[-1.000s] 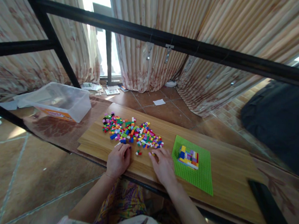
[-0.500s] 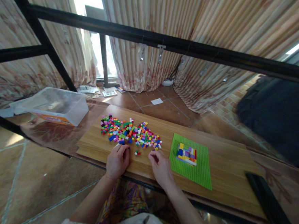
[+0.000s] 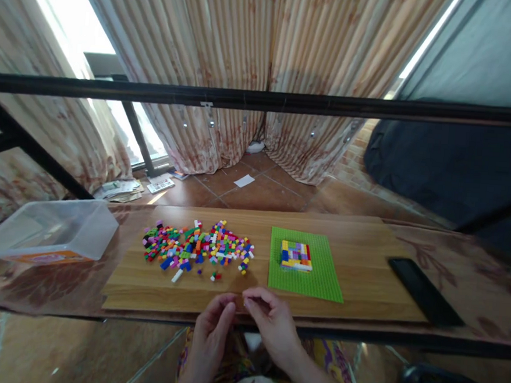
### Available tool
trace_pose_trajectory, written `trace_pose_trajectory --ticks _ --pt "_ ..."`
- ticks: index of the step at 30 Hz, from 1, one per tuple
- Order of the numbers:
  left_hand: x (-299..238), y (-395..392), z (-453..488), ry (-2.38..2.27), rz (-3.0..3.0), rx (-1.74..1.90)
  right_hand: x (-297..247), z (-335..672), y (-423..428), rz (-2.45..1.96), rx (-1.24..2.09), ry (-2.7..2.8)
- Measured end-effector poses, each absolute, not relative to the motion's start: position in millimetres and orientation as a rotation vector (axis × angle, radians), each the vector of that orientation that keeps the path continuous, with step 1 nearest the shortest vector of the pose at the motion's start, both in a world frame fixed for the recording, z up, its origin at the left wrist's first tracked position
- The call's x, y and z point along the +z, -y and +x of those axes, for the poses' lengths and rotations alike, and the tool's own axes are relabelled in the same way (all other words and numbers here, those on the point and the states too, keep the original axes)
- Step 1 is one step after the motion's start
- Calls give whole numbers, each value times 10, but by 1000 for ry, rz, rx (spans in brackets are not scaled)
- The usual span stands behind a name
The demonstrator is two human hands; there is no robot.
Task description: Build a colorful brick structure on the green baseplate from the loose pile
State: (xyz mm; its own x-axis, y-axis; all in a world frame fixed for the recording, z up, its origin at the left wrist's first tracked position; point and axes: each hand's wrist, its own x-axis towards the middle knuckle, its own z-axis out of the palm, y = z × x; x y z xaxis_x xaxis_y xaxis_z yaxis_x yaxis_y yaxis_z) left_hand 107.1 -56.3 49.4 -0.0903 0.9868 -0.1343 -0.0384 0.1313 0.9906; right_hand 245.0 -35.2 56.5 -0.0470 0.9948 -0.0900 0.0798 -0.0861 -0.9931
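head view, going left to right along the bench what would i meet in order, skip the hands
Clear plastic box → pile of small colored bricks → green baseplate with a low brick build on it → flat black object.

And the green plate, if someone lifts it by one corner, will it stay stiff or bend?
The green plate might flex slightly, as it looks thin and broad. The block build covers only part of it, so the bare corners would probably bend first.
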Motion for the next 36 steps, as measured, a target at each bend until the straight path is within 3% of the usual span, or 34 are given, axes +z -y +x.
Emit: trace_pose_trajectory --ticks 9,14,22,30,36 --pt "590 556 1338 -1096 958 1090 619 2511 449 -1196 1539 612" --pt "602 562 1461 -1129 1085 1083 651 2656 454 -1184 1549 737" --pt "826 542 1483 -1335 1576 866 682 2921 481 -1170 1250 1289" --pt "805 531 1479 -1322 1720 817 648 2969 439 -1211 1382 979" --pt "590 458 1214 -1449 1669 919 476 3535 31 -1416 869 1008"
